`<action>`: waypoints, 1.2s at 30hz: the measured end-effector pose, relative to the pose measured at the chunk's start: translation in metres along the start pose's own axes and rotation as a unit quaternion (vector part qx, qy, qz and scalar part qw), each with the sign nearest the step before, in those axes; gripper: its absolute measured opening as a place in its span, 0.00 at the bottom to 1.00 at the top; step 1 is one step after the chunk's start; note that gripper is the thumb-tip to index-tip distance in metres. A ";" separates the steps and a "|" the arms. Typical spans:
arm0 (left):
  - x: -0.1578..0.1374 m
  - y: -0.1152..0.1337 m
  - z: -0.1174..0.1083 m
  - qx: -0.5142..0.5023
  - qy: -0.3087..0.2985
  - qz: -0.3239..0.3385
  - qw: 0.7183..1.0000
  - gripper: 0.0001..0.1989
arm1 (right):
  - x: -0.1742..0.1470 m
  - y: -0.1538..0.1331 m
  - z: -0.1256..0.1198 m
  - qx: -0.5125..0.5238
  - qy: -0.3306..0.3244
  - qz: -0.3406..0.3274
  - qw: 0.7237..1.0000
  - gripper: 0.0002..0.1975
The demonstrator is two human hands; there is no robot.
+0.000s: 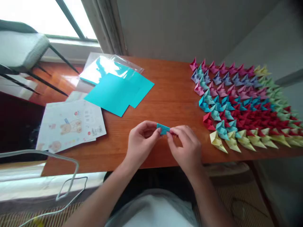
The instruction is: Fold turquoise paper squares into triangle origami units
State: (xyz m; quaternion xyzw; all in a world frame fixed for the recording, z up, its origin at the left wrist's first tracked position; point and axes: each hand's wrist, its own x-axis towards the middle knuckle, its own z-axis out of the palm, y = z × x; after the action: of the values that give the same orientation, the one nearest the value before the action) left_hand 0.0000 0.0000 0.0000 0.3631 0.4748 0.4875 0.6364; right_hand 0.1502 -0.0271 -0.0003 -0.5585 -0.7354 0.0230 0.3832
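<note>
A small folded piece of turquoise paper (163, 128) is held between my two hands over the front part of the wooden table. My left hand (143, 140) pinches its left end between thumb and fingers. At its right end my right hand (186, 145) is closed on it with thumb and fingertips. The fingers cover both ends of the paper. Flat turquoise sheets (113, 93) lie farther back to the left, partly under a clear plastic sleeve (127, 64).
Rows of folded paper figures (246, 116) in red, yellow, blue, pink, purple and green stand on the right of the table (165, 85). Printed sheets with a bear (73, 123) lie at the left edge. A chair (23, 47) and a white metal frame (71, 160) are beyond it.
</note>
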 end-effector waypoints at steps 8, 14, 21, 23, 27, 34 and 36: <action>0.000 -0.002 -0.001 -0.028 -0.007 -0.001 1.000 0.09 | -0.005 -0.002 0.006 -0.045 0.034 -0.036 0.998 0.07; -0.001 -0.002 0.000 -0.061 -0.018 -0.019 0.998 0.11 | -0.003 -0.007 0.007 0.068 0.066 0.030 0.995 0.11; -0.001 0.001 0.002 -0.067 -0.040 -0.020 0.997 0.11 | -0.004 -0.006 0.006 0.082 0.081 0.012 0.993 0.13; -0.001 0.002 0.002 -0.069 -0.038 -0.019 0.997 0.10 | -0.005 -0.004 0.004 0.050 0.074 -0.026 0.996 0.16; -0.001 0.002 0.002 -0.084 -0.026 -0.017 0.996 0.10 | -0.007 -0.004 0.003 0.026 0.060 -0.068 0.996 0.20; 0.001 0.002 -0.001 -0.095 -0.029 -0.035 0.994 0.08 | -0.008 -0.001 0.006 0.021 0.051 -0.061 0.997 0.21; 0.000 0.002 -0.002 -0.087 -0.036 -0.038 0.995 0.10 | -0.009 0.000 0.006 0.024 0.055 -0.055 0.997 0.21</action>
State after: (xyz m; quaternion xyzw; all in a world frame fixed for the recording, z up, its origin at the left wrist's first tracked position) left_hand -0.0024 0.0006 0.0012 0.3056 0.4211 0.4890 0.7001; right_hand 0.1471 -0.0323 -0.0098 -0.5082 -0.7421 -0.0113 0.4369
